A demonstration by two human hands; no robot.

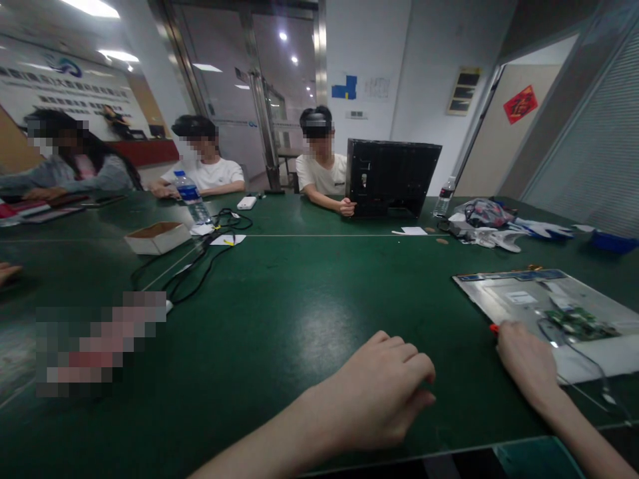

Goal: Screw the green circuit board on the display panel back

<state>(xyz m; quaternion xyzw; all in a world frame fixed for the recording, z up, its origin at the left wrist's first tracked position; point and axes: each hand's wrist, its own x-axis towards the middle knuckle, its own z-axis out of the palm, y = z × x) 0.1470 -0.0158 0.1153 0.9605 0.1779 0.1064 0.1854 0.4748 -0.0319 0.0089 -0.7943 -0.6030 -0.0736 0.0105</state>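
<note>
Left of centre, an open box [170, 243] stands just beside a blue-capped bottle [190, 194]; black cables [200, 247] lie adjacent. Upper right, a red sign [520, 104] is affixed to a door [499, 156]. Right edge, mid-height: blue container [613, 242]. Upper centre: blue sheet [350, 85], wall-mounted.

Circuit board [582, 324] on panel [492, 291], right on table [309, 279]; monitor [389, 179] behind, left of bottle [444, 199]; box [162, 244] at left.

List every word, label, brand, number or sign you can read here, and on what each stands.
"福", probably: red door sign.
Too blurred or small to read:
wall lettering
white wall sheet
left bottle label
right bottle label
sticker on metal panel
No readable numbers.
</note>
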